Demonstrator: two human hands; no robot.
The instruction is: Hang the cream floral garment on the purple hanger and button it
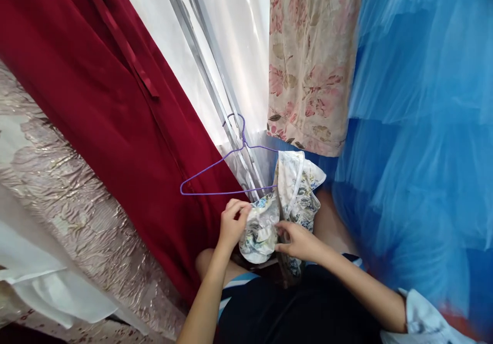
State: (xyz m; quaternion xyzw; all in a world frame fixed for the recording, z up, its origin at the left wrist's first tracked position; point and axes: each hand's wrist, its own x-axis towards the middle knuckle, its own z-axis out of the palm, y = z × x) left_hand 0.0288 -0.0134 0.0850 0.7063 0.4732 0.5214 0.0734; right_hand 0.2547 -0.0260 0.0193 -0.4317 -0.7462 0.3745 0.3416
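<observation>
A purple wire hanger (pixel 215 193) hangs in front of a pair of metal rails. Over its right arm sits one side of a white garment (pixel 290 179) with a blue and yellow floral pattern; the hanger's left arm is bare. The rest of the garment bunches down in front of my lap. My left hand (pixel 233 226) pinches the garment's upper left edge, just below the hanger's bottom bar. At the middle of the cloth, my right hand (pixel 298 241) has its thumb and forefinger curved on a fold, tips a little apart.
A dark red garment (pixel 115 102) and a shiny embossed cloth (pixel 88 226) hang at left. Metal rails (pixel 208 77) slant down before white fabric (pixel 242 36). A pink floral cloth (pixel 308 67) and a blue tulle garment (pixel 419 128) hang at right, close to my right arm.
</observation>
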